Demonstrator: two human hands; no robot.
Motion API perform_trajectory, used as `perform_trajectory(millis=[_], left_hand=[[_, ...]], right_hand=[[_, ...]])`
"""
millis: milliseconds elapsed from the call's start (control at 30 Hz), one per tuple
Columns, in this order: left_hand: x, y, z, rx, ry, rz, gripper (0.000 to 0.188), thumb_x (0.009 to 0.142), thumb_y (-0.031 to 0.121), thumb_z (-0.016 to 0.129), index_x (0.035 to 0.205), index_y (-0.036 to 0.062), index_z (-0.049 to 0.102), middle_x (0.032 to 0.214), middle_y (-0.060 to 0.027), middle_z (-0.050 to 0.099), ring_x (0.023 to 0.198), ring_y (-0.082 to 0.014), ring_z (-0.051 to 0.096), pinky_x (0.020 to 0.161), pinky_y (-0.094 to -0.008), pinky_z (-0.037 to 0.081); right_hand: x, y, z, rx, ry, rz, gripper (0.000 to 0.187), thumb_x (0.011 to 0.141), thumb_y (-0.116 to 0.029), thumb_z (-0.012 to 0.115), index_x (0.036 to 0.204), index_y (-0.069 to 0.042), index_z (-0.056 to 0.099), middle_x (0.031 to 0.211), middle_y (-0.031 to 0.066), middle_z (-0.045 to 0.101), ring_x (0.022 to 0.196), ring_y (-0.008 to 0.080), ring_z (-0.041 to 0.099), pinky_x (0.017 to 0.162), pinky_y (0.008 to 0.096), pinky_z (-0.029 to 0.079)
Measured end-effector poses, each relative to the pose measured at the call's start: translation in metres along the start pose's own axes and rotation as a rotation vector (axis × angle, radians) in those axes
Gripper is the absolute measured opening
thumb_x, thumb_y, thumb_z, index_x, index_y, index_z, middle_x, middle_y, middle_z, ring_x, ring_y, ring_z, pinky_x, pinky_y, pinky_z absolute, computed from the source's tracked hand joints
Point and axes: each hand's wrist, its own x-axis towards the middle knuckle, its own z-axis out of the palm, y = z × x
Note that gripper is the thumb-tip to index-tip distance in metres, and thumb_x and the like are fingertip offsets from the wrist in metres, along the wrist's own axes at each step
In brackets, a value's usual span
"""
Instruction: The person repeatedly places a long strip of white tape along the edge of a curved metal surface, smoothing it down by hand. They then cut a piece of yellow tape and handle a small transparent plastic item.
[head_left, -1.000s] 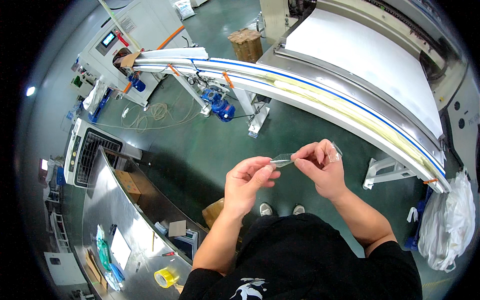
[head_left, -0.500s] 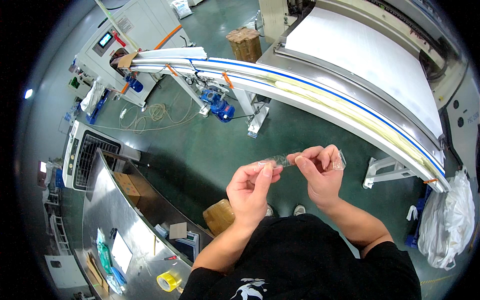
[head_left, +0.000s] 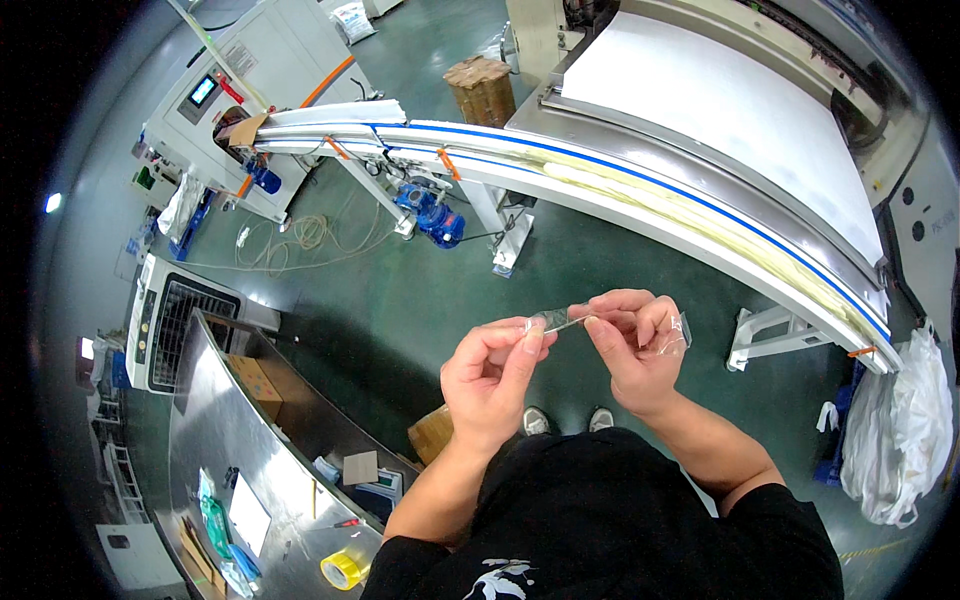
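A strip of clear plastic film, perhaps tape, spans the short gap between my two hands in front of my body. My left hand pinches one end between thumb and forefinger, its other fingers curled in. With thumb and forefinger, my right hand grips the other end. A loose, shiny flap of the same clear film sticks out past my right fingers. Between the hands, the film's lower edge shows as a thin line, sloping slightly up toward the right hand.
A conveyor with pale yellow material curves across ahead, beside a large machine bed. At left stands a metal table bearing a yellow tape roll and papers. White plastic bags sit at right; a brown carton is near my feet.
My left hand has shifted slightly left, widening the gap. The film between my hands has turned, showing more of its edge. My right hand stays almost in place.
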Motion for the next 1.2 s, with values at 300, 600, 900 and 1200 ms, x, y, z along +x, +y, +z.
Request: perform_trajectory(millis=[300,600,900,1200], left_hand=[[0.004,0.010,-0.001,0.037,-0.017,0.049,0.006,0.089,0.000,0.061,0.094,-0.0027,0.059,0.103,-0.0192,0.064,0.088,-0.0208,0.067,0.076,-0.0295,0.057],[0.005,0.012,-0.011,0.229,-0.088,0.204,0.004,0.087,-0.003,0.060,0.091,-0.0036,0.060,0.106,-0.0209,0.062,0.089,-0.0252,0.068,0.078,-0.0322,0.056],[-0.003,0.013,-0.010,0.151,-0.118,0.213,0.009,0.084,-0.006,0.064,0.092,-0.0041,0.063,0.107,-0.0198,0.063,0.093,-0.0240,0.067,0.079,-0.0289,0.054],[-0.010,0.007,-0.004,0.018,0.006,0.027,0.007,0.087,-0.003,0.062,0.093,-0.0051,0.062,0.108,-0.0169,0.061,0.088,-0.0162,0.065,0.078,-0.0245,0.053]], right_hand=[[-0.003,-0.021,0.009,0.057,0.082,0.016,0.040,0.081,0.013,0.060,0.088,-0.007,0.027,0.125,0.0271,0.047,0.093,0.0290,0.067,0.074,0.0309,0.058],[-0.011,-0.021,-0.012,-0.130,-0.130,-0.091,0.041,0.080,0.011,0.063,0.089,-0.006,0.027,0.114,0.0270,0.053,0.087,0.0258,0.068,0.070,0.0315,0.057],[-0.009,-0.015,-0.016,-0.105,-0.187,-0.124,0.037,0.082,0.009,0.064,0.085,-0.006,0.030,0.099,0.0208,0.057,0.090,0.0249,0.066,0.074,0.0327,0.057],[-0.005,-0.021,-0.002,-0.028,-0.079,0.072,0.031,0.085,0.008,0.059,0.085,-0.007,0.032,0.095,0.0134,0.055,0.095,0.0204,0.062,0.084,0.0318,0.052]])
